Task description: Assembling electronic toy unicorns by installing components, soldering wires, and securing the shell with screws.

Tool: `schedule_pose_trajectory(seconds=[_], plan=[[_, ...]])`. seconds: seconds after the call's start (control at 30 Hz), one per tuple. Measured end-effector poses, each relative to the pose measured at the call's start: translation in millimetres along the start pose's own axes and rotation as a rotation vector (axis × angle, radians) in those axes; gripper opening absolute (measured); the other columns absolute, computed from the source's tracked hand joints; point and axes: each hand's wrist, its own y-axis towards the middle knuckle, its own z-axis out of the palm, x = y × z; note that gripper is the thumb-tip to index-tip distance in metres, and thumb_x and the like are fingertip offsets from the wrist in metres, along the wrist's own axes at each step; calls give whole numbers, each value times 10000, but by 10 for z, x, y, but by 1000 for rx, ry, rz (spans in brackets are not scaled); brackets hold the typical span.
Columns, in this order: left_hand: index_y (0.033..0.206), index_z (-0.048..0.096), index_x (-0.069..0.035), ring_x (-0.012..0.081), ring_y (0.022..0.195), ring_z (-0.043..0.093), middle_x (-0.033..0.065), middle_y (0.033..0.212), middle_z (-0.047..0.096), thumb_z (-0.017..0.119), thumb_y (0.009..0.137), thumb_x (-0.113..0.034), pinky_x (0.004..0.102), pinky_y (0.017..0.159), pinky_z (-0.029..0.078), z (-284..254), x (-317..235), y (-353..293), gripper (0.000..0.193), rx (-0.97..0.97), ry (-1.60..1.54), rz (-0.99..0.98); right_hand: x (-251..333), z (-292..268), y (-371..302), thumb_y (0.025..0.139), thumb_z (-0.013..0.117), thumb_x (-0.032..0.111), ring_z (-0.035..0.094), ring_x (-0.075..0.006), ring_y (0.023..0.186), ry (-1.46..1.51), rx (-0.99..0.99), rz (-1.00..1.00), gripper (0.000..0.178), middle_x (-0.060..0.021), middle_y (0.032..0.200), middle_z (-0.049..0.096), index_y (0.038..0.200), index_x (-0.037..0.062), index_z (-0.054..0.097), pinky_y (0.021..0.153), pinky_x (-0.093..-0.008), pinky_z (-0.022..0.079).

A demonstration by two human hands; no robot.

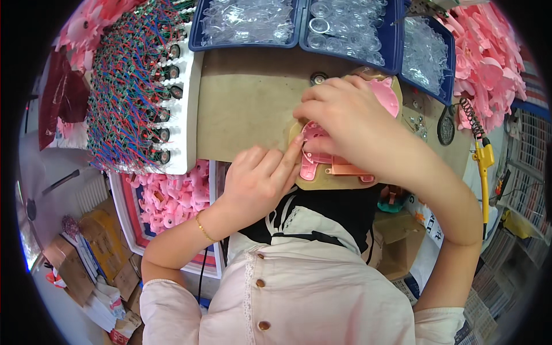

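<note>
Working with both bare hands over a tan, round-cornered board (pixel 333 183). Arching the right hand (pixel 345 106) across a hollow, pink, moulded plastic shell (pixel 314 131) lying on that board, directly under the bent right fingers (cannot tell whether pinching anything inside, owing to the covering knuckles). Pointing the left hand (pixel 259 175) inward, stretching its index finger to the shell's left edge and curling the other left fingers together (cannot tell about the hidden thumb). Wearing a thin gold-coloured chain (pixel 202 227) on the left wrist.

Having a flat salmon-orange plastic strip (pixel 348 169) below the right fingers, a pink, eared plastic piece (pixel 386 96) just right of them, and a round, black-rimmed speaker (pixel 318 78) just beyond them. Facing, farther beyond the fingers, three navy-blue trays (pixel 247 46) of clear plastic parts (pixel 247 20). Having, well left of the fingers, a white foam rack (pixel 187 132) with tangled red, blue and green wires (pixel 123 98); well right of them, a yellow-handled tool (pixel 485 158) and heaped pink plastic parts (pixel 489 63).
</note>
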Motion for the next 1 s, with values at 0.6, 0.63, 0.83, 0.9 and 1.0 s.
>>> schedule_pose_trajectory(seconds=[0.6,0.63,0.83,0.9,1.0], plan=[[1051,659,-94,265,824,546,67,838,589,682,782,-175,407,745,426,-359,111,499,281,69,-504,-189,-122,-489,-852,792,668,138,578,-262,906,334,-197,390,192,-110,961,591,946,29,630,830,-349,443],[986,658,-82,266,829,543,69,849,585,683,778,-167,403,751,419,-378,60,659,226,15,-433,-177,-123,-508,-913,796,661,122,579,-259,877,435,-119,483,171,-107,954,579,924,17,623,785,-334,459],[811,592,-34,277,810,540,73,822,576,678,776,-122,395,767,415,-50,-59,1087,128,-71,-420,-155,3,-365,-969,783,675,95,563,-247,818,464,-192,403,128,-95,876,544,838,10,597,712,-331,461],[829,585,-29,282,764,548,75,783,586,670,790,-118,394,774,420,-84,-88,991,129,1,-797,-429,245,-243,-1076,755,695,67,563,-249,810,334,-340,301,115,-91,873,553,812,28,603,694,-339,461],[857,569,-26,291,662,567,87,684,602,645,828,-117,386,779,429,-52,-164,942,122,92,-1109,-654,481,36,-1244,730,725,64,571,-258,810,368,-337,277,148,-83,869,582,825,51,612,693,-356,462]])
